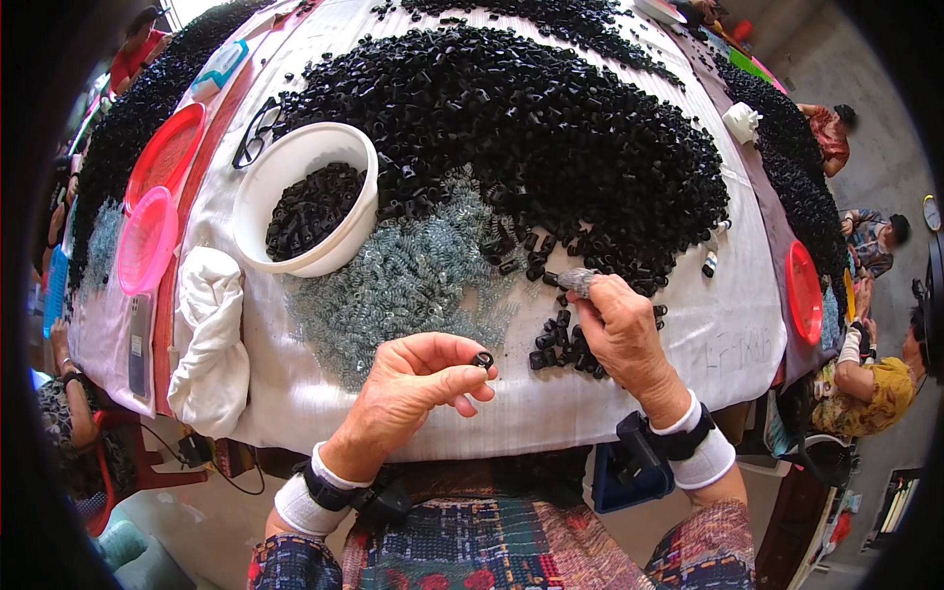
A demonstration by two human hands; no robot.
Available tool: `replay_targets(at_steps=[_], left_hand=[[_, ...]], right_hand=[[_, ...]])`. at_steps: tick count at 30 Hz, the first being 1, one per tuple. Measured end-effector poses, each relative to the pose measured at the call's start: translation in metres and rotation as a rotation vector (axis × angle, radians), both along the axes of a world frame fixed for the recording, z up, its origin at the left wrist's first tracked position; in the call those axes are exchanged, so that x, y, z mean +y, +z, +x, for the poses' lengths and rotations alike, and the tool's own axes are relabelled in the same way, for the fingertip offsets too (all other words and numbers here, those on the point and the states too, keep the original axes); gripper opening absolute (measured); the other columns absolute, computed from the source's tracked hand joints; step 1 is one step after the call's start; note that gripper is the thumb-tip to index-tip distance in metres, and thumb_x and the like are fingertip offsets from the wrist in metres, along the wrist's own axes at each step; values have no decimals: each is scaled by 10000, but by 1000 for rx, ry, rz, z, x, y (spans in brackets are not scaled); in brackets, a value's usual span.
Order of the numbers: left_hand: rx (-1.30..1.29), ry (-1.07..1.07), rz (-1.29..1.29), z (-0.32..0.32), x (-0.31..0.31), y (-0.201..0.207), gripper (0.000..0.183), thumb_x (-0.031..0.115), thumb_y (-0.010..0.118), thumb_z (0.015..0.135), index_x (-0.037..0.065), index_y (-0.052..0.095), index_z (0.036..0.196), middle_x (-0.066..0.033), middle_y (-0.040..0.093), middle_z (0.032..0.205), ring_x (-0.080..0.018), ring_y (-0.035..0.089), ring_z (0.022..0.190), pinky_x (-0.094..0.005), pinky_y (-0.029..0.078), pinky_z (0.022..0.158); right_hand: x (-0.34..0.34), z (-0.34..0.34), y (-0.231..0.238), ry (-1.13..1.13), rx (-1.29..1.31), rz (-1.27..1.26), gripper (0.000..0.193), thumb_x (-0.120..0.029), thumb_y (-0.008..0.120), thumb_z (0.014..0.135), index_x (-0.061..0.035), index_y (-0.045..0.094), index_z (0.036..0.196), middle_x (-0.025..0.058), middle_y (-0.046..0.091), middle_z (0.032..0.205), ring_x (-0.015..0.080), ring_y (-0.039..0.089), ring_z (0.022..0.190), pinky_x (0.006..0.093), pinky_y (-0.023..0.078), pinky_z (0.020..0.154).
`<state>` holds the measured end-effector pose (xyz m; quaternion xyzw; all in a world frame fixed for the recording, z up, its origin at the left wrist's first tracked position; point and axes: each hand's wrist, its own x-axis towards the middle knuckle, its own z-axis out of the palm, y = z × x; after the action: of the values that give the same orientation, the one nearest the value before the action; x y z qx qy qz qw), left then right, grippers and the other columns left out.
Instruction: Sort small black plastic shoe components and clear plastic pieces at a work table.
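My left hand [418, 383] is closed in a pinch on a small black ring-shaped plastic part [482, 360], just in front of the springs. To its right, my right hand [626, 334] grips a short grey-wrapped tool [578, 282]. The tool's dark end points left at the edge of the black parts; its exact kind is unclear. A wide heap of small black plastic parts [492, 108] covers the middle of the table. Nearer lies a pile of small metal-grey coil springs [393, 290]. Several loose black parts [562, 344] lie between my hands.
A white bowl [356, 221] partly filled with black pieces stands left of the springs. Nearby are a crumpled white cloth [208, 339], black-framed glasses [258, 133], a phone [139, 344], and pink [147, 241] and red baskets [803, 293]. Other people sit along both sides.
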<state>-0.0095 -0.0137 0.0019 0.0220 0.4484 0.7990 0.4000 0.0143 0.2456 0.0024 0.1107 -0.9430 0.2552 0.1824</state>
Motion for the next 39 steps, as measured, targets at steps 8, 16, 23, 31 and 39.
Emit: replay_targets(at_steps=[8, 16, 23, 31, 39], left_hand=[[-8, 31, -55, -1, 1, 4, 163, 13, 667, 821, -28, 632, 975, -153, 673, 903, -197, 667, 758, -271, 545, 607], [26, 17, -28, -1, 2, 3, 181, 51, 674, 847, -36, 634, 1001, -116, 678, 904, -157, 665, 786, -246, 539, 635], [41, 70, -59, 7, 7, 6, 167, 33, 668, 836, -28, 637, 988, -137, 676, 911, -183, 664, 776, -261, 541, 624], [121, 115, -24, 13, 12, 11, 221, 66, 703, 831, -31, 629, 1016, -93, 679, 908, -147, 668, 805, -241, 539, 637], [203, 154, -123, 16, 14, 9, 217, 84, 710, 829, -21, 640, 1005, -77, 691, 896, -126, 665, 815, -238, 542, 649]], right_hand=[[4, -16, -15, 17, -124, 40, 174, 22, 601, 738, -7, 544, 900, 139, 563, 819, 321, 562, 785, 395, 483, 689], [1, -18, -16, 43, -41, 158, 150, 18, 588, 745, -13, 534, 882, 137, 563, 819, 315, 564, 808, 392, 488, 695], [-14, 1, -12, 13, 30, -234, 231, 61, 631, 733, 14, 525, 933, 116, 610, 781, 271, 616, 679, 350, 507, 632], [-72, 24, 22, 155, 109, -612, 481, 91, 667, 758, 45, 486, 1201, 100, 658, 862, 155, 648, 787, 290, 527, 718], [-78, 25, 14, 122, 79, -637, 452, 80, 672, 767, 55, 489, 1179, 112, 663, 865, 170, 661, 797, 301, 537, 720]])
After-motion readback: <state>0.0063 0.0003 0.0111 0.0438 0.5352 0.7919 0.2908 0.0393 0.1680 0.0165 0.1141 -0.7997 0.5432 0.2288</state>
